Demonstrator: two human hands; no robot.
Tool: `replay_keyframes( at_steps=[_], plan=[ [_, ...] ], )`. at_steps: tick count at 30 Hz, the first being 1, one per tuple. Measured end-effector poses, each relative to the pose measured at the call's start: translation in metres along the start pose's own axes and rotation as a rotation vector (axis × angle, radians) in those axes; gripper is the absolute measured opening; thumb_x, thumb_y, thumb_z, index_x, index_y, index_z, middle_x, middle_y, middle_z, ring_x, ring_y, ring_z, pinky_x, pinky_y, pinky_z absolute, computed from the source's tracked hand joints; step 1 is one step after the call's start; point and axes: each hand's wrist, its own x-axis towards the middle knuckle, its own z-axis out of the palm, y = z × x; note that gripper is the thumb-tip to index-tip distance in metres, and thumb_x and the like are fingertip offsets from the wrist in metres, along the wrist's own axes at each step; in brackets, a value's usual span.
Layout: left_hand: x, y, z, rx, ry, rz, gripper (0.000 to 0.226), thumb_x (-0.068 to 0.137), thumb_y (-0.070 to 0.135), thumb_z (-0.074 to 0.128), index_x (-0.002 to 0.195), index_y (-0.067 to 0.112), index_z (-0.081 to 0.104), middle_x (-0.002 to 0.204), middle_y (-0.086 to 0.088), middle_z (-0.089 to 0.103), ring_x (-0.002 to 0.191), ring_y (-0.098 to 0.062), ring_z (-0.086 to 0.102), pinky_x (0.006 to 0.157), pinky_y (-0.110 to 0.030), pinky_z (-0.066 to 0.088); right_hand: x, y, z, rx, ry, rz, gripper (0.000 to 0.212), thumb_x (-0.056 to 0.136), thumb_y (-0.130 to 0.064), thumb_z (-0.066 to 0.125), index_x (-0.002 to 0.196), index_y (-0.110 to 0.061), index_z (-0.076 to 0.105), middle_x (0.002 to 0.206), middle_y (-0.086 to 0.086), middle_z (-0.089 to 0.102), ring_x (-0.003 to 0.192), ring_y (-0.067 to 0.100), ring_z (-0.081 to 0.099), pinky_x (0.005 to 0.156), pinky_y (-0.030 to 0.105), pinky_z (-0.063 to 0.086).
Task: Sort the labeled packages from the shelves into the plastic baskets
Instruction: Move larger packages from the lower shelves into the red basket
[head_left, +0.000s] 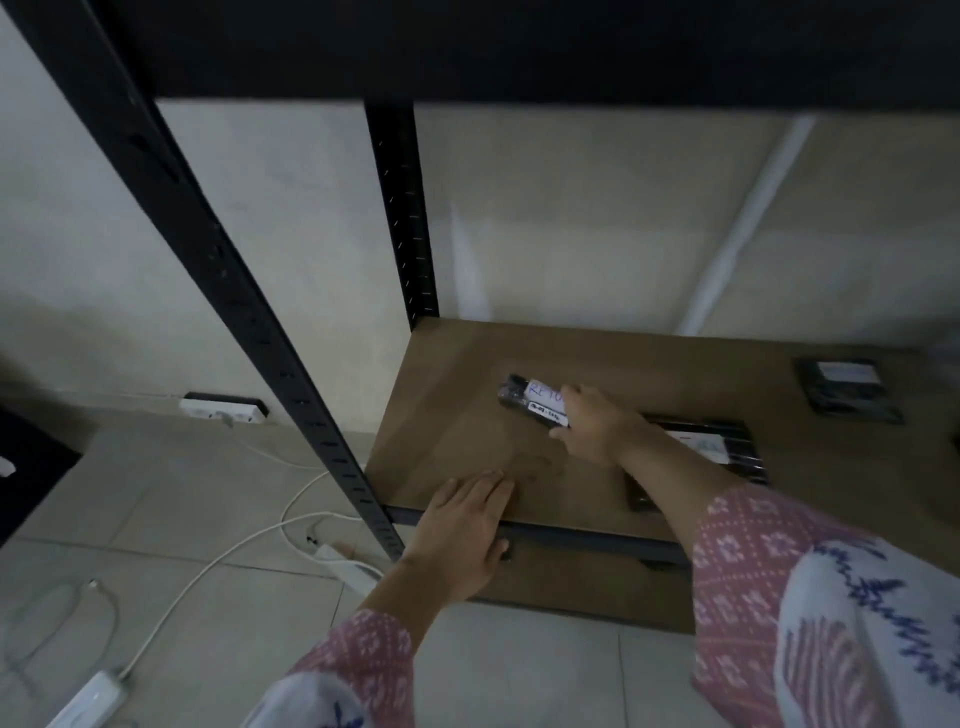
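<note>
A: What sits closest to the lens?

B: The sleeves (748, 597), pink with a white pattern, with both forearms reaching forward from them toward a brown shelf (457, 395) set low in a black metal rack (249, 312).

A: And past that?

B: A pale wall (571, 208) behind the rack, and a tiled floor (197, 519) on the left with white cables (249, 545) and power strips (88, 699) lying across it.

A: Where are the packages?

B: Three dark ones lie on the shelf. The largest package (727, 447) is partly hidden under the right forearm. Another package (847, 389) lies well apart at the far right. The small package (524, 397), with a white handwritten label, lies toward the middle of the board.

A: Is the small one held?

B: The right hand (597, 426) rests on its right end, fingers curled over the top and thumb against the near side, so it is gripped while still lying on the shelf. Its left half and most of the label stick out past the fingers.

A: The other hand?

B: The left hand (462, 519) lies flat and spread on the shelf's front edge, holding nothing, well clear of the small package.
</note>
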Motion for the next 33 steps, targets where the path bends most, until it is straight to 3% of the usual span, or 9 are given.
replay_keyframes(
  at_steps=[3,8,16,21,25,28,33],
  plan=[
    [-0.021,0.031,-0.037,-0.019,-0.049,0.035,0.062,0.095,0.031,0.040,0.148,0.015,0.012,0.155,-0.001,0.017,0.141,-0.016,0.018,0.115,-0.030,0.005,-0.072,0.012,-0.030,0.104,0.006,0.069,0.040,0.092,-0.032,0.056,0.119,-0.005,0.046,0.118,0.015,0.054,0.104,0.029,0.054,0.078,0.032,0.040],
    [-0.047,0.093,-0.101,-0.005,-0.084,0.121,0.062,0.094,0.030,0.043,0.147,0.014,0.015,0.153,-0.004,0.023,0.139,-0.021,0.024,0.116,-0.035,0.013,-0.193,0.042,-0.081,0.144,0.029,0.215,0.044,0.094,-0.033,0.051,0.124,-0.004,0.038,0.131,0.017,0.048,0.114,0.033,0.050,0.081,0.034,0.039],
    [-0.060,0.229,-0.161,0.026,-0.033,0.310,0.059,0.095,0.028,0.044,0.146,0.014,0.019,0.152,-0.002,0.024,0.137,-0.020,0.027,0.112,-0.034,0.016,-0.352,0.106,-0.135,0.242,0.151,0.384,0.033,0.095,-0.027,0.051,0.114,-0.002,0.039,0.125,0.018,0.047,0.110,0.033,0.053,0.079,0.031,0.038],
    [-0.063,0.338,-0.162,0.056,-0.027,0.407,0.058,0.095,0.032,0.045,0.145,0.015,0.022,0.151,-0.003,0.027,0.132,-0.023,0.034,0.111,-0.035,0.019,-0.458,0.172,-0.149,0.287,0.240,0.479,0.038,0.093,-0.027,0.054,0.119,-0.005,0.040,0.125,0.014,0.047,0.109,0.031,0.053,0.080,0.029,0.037],
    [-0.068,0.436,-0.151,0.054,-0.020,0.454,0.058,0.095,0.031,0.044,0.145,0.013,0.023,0.150,-0.003,0.028,0.131,-0.024,0.036,0.107,-0.032,0.022,-0.557,0.234,-0.144,0.326,0.309,0.559,0.029,0.091,-0.026,0.055,0.107,-0.005,0.042,0.114,0.012,0.049,0.100,0.031,0.052,0.074,0.030,0.034],
    [-0.067,0.502,-0.139,0.005,-0.033,0.480,0.056,0.094,0.031,0.046,0.144,0.013,0.026,0.149,-0.003,0.031,0.131,-0.022,0.036,0.108,-0.031,0.024,-0.626,0.274,-0.135,0.399,0.407,0.614,0.023,0.090,-0.024,0.058,0.094,-0.013,0.038,0.099,0.008,0.048,0.086,0.024,0.044,0.065,0.025,0.023],
    [-0.058,0.590,-0.110,-0.010,-0.174,0.490,0.058,0.095,0.032,0.045,0.146,0.013,0.024,0.150,-0.004,0.029,0.131,-0.024,0.037,0.109,-0.033,0.029,-0.707,0.322,-0.124,0.471,0.575,0.730,0.029,0.083,-0.021,0.067,0.107,-0.009,0.055,0.093,0.005,0.058,0.080,0.021,0.050,0.066,0.026,0.033]
  ],
)
